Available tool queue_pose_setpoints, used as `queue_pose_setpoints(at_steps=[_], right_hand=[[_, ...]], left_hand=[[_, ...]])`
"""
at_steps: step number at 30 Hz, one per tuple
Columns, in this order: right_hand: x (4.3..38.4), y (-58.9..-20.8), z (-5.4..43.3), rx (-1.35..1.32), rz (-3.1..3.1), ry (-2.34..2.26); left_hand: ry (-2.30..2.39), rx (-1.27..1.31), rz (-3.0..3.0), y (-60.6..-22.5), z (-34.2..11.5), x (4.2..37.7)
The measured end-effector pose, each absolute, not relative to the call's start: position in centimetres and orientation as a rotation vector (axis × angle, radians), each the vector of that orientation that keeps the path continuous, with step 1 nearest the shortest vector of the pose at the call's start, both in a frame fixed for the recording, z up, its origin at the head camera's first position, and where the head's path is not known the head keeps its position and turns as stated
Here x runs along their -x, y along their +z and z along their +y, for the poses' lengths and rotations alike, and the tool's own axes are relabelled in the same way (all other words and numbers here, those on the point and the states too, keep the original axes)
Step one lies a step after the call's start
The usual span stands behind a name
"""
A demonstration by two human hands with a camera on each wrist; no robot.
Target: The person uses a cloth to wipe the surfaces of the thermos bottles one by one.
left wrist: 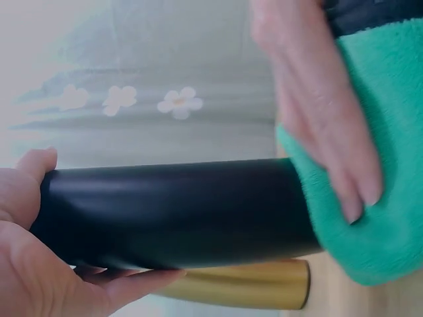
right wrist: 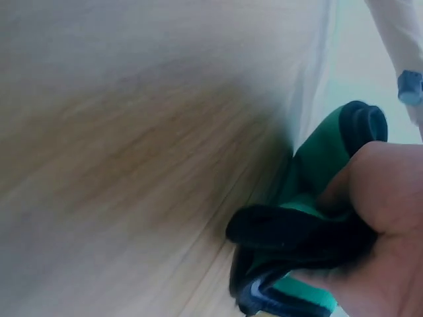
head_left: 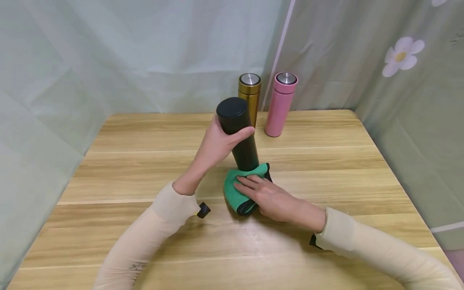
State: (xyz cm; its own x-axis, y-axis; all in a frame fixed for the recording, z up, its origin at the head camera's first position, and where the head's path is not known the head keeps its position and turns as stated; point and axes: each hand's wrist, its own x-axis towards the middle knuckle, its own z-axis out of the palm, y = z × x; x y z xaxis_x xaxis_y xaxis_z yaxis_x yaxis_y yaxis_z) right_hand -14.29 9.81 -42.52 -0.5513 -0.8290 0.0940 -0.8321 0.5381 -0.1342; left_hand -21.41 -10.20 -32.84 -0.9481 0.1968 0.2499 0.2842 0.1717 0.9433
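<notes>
A black thermos bottle (head_left: 246, 151) stands tilted in the head view, a flat dark end facing up. My left hand (head_left: 217, 141) grips it near that upper end, thumb across the near side. Around the bottle's lower end lies a folded green cloth (head_left: 235, 191) with black edging. My right hand (head_left: 272, 199) holds this cloth against the bottle, fingers laid over it. In the left wrist view the cloth (left wrist: 396, 158) covers the bottle's far end. The right wrist view shows the cloth's black edging (right wrist: 297, 231) bunched between thumb and fingers.
Behind the black bottle, a gold thermos bottle (head_left: 249, 90) and a pink thermos bottle (head_left: 279, 108) stand upright near the back of the wooden table (head_left: 145, 173). A pale curtain (head_left: 174, 52) hangs behind and along the sides of the table.
</notes>
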Motion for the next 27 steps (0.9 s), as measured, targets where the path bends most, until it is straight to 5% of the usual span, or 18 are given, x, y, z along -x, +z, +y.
queue_pose_setpoints(at_steps=[12,20,27], right_hand=[[15.1,-42.1,12.4,-1.352,-2.842,1.099],[15.0,-41.2,14.2,-0.657,-2.768,1.848],[13.5,-39.6,14.3,0.247,-2.256,2.618]], left_hand=[[-2.362,0.291,-2.054,-30.5,-13.3,21.9],[-2.424,0.147,-1.826,-30.6,-14.2,22.0],[-2.432,0.106,-1.657,-30.8,-15.1,21.9]])
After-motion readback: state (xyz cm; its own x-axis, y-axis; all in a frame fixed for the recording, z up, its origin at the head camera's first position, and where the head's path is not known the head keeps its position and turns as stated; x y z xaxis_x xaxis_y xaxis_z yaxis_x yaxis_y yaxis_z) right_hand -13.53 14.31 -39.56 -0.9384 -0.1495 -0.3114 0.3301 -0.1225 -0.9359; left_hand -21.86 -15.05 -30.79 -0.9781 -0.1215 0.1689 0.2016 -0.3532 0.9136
